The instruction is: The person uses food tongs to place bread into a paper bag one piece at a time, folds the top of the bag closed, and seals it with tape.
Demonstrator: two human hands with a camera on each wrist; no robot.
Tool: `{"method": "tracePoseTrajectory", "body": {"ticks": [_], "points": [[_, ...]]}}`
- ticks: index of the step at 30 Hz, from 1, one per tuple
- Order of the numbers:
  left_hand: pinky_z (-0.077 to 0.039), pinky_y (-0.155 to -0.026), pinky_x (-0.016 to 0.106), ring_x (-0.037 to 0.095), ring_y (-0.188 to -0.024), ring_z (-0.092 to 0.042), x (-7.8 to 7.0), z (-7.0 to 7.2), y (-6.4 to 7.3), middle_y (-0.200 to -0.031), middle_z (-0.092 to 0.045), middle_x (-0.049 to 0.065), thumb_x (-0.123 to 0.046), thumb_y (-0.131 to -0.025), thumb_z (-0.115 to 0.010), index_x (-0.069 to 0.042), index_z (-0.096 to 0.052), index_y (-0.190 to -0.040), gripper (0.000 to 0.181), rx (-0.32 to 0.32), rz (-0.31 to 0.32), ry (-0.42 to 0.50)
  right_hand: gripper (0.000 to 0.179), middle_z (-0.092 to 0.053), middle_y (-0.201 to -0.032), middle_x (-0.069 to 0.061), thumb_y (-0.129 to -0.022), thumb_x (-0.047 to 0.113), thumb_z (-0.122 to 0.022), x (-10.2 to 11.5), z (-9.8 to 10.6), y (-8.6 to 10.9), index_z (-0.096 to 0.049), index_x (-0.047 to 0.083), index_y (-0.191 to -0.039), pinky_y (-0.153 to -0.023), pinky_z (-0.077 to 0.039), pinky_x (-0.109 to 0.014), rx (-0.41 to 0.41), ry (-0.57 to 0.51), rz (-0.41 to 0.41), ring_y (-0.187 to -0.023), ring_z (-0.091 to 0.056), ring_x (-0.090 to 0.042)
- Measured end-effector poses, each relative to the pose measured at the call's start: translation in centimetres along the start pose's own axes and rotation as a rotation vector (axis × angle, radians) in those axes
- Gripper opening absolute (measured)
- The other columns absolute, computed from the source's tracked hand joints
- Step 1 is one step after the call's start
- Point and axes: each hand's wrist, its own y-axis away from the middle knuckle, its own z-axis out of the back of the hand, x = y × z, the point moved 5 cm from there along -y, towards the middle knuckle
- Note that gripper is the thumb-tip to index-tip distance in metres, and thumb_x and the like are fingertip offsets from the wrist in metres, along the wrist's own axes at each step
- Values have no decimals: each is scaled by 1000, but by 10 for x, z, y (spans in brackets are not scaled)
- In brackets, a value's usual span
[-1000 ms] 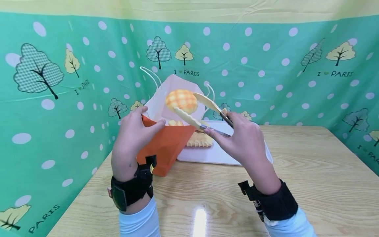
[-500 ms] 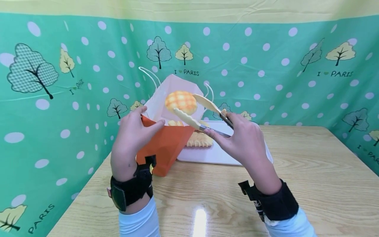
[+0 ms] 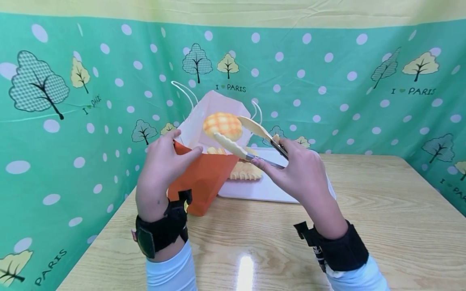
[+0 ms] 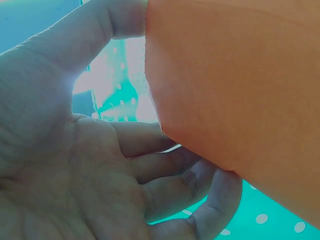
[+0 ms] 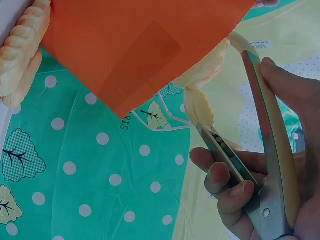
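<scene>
The right hand (image 3: pixel 300 169) grips the tongs (image 3: pixel 257 127) with curled fingers, and the tongs look to be pinching the round bun (image 3: pixel 223 124). The left hand (image 3: pixel 162 161) holds the edge of the orange bag (image 3: pixel 200 173) between thumb and fingers. The bun is up at the mouth of the bag, above its front edge, not down inside. So it seems the picking up is done, and letting the bun go is left. A bit of yellow bread (image 3: pixel 216 151) seems to be in the bag already. A pale loaf (image 3: pixel 245 171) sits on the white tray (image 3: pixel 276 188). The bag hides some of the tray, so nobody can count what is left.
</scene>
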Motion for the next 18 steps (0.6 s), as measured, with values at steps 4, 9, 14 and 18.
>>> {"method": "tracePoseTrajectory", "body": {"ticks": [4,9,14,18], "points": [[-50,-69,37,29,-89,-52,-1,0,0,-101,-57,18,-42,-84,-59,-4,-27,-146,79,1,-2,1,71,-71,-88,-7,-71,70,-59,-1,1,0,-66,10,-108,-52,-48,-43,5,-2,-3,-68,-62,-25],[-50,-70,38,29,-91,-52,0,0,1,-101,-56,18,-43,-84,-59,-4,-27,-146,80,2,-1,4,70,-70,-86,-6,-71,70,-59,-1,1,1,-65,10,-106,-51,-48,-42,9,-4,-2,-67,-61,-24],[-48,-67,37,29,-92,-50,-1,1,1,-94,-56,17,-42,-84,-59,-4,-28,-146,79,-2,-10,4,70,-70,-86,-6,-70,70,-59,-2,1,0,-66,10,-106,-52,-48,-42,9,-7,3,-67,-61,-24],[-47,-67,37,30,-95,-48,-1,1,1,-92,-56,16,-43,-84,-59,-4,-28,-146,79,0,-10,4,71,-70,-87,-6,-71,70,-59,-2,2,0,-66,9,-106,-53,-49,-43,14,-10,0,-68,-62,-24]]}}
